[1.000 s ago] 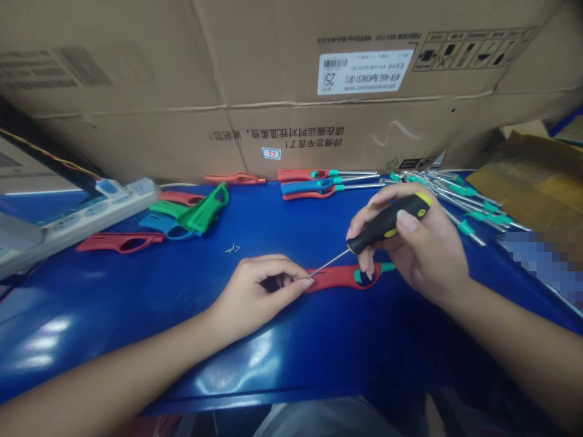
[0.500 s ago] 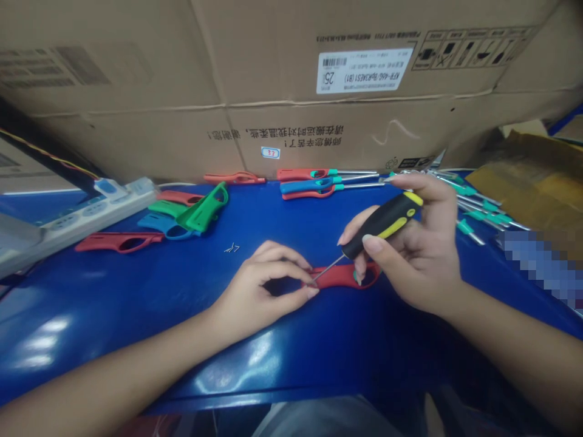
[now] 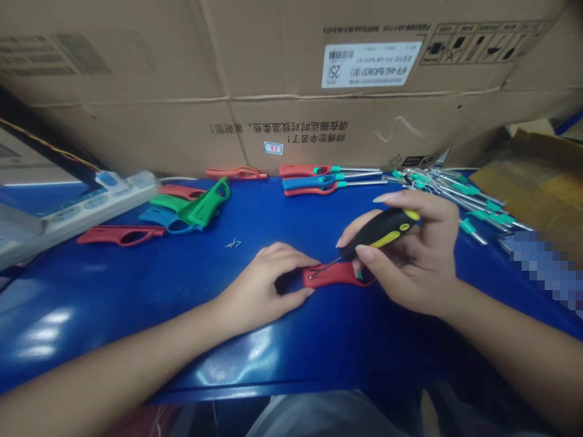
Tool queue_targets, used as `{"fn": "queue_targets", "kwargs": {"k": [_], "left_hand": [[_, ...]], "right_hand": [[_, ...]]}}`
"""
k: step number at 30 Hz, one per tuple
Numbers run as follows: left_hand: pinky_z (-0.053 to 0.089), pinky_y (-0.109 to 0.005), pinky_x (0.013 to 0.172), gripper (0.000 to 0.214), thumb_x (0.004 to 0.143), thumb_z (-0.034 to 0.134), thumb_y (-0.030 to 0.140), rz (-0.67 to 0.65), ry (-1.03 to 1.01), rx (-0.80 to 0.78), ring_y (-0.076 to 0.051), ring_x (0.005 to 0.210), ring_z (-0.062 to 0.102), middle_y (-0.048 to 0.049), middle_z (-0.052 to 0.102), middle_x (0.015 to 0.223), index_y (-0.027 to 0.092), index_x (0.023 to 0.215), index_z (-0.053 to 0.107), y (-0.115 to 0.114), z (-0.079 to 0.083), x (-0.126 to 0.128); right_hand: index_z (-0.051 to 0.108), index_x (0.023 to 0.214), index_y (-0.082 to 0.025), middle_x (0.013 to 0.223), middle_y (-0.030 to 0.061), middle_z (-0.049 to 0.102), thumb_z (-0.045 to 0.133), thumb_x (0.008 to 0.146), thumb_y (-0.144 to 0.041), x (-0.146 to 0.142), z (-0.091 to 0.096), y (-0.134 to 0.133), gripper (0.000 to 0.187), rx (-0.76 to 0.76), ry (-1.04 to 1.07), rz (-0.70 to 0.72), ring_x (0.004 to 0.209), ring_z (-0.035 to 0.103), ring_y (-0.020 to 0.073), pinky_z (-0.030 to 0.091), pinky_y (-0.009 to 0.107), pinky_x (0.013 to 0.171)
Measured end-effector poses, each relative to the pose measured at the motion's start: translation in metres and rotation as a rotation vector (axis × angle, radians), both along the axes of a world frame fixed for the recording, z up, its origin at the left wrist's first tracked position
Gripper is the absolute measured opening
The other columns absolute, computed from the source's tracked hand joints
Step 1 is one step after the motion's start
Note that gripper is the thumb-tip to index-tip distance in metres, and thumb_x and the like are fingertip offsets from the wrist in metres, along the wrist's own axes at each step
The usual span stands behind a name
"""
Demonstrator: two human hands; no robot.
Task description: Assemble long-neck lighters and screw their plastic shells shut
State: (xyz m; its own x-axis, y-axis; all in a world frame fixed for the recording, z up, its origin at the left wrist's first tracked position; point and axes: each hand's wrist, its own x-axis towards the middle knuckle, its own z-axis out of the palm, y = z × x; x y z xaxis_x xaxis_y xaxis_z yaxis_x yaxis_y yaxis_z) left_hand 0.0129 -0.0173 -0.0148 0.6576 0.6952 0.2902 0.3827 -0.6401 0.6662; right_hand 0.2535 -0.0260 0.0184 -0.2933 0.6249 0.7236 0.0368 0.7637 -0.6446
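Note:
A red lighter body lies flat on the blue table, in front of me. My left hand pinches its left end between thumb and fingers. My right hand is closed round a black and yellow screwdriver. The thin metal shaft slants down to the left, and its tip touches the red body near my left fingertips. Two right fingers rest on the body's right part.
Loose red, green and blue lighter shells lie at the back left beside a white power strip. Assembled lighters and metal tubes with teal ends lie at the back. Large cardboard boxes wall the far edge. A few small metal bits lie mid-table.
The screwdriver has tilted lower and its tip has slid onto the red body. My left hand has shifted from a tight pinch to holding the body's left end.

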Motion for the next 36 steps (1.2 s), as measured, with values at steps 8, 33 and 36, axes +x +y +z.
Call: {"fn": "queue_targets", "kwargs": {"k": [8, 33, 36], "left_hand": [[0.047, -0.04, 0.102, 0.034, 0.089, 0.076, 0.024, -0.006, 0.007, -0.003, -0.021, 0.112, 0.064, -0.0023, 0.075, 0.117, 0.023, 0.122, 0.068, -0.0001, -0.0005, 0.0005], [0.046, -0.039, 0.101, 0.036, 0.088, 0.079, 0.03, -0.03, 0.008, -0.008, -0.021, 0.111, 0.065, -0.0022, 0.075, 0.116, 0.024, 0.122, 0.068, -0.001, -0.0038, 0.0], [0.046, -0.039, 0.1, 0.036, 0.088, 0.079, 0.032, -0.035, 0.003, -0.005, -0.022, 0.11, 0.066, -0.0029, 0.075, 0.115, 0.024, 0.122, 0.068, -0.0003, -0.0049, 0.0011]], "right_hand": [[0.046, 0.137, -0.029, 0.103, 0.005, 0.069, 0.066, 0.091, -0.006, 0.001, -0.002, -0.0004, 0.056, 0.034, -0.034, 0.009, 0.088, 0.074, 0.0194, 0.063, 0.028, 0.059], [0.046, 0.138, -0.031, 0.101, 0.0028, 0.07, 0.068, 0.091, -0.011, 0.0007, -0.003, -0.0018, 0.056, 0.057, -0.08, -0.025, 0.076, 0.071, 0.0162, 0.061, 0.028, 0.058], [0.047, 0.138, -0.033, 0.098, 0.0022, 0.07, 0.07, 0.09, -0.013, 0.0012, -0.0038, -0.0015, 0.056, 0.094, -0.101, -0.058, 0.077, 0.072, 0.0173, 0.062, 0.029, 0.06]]}}
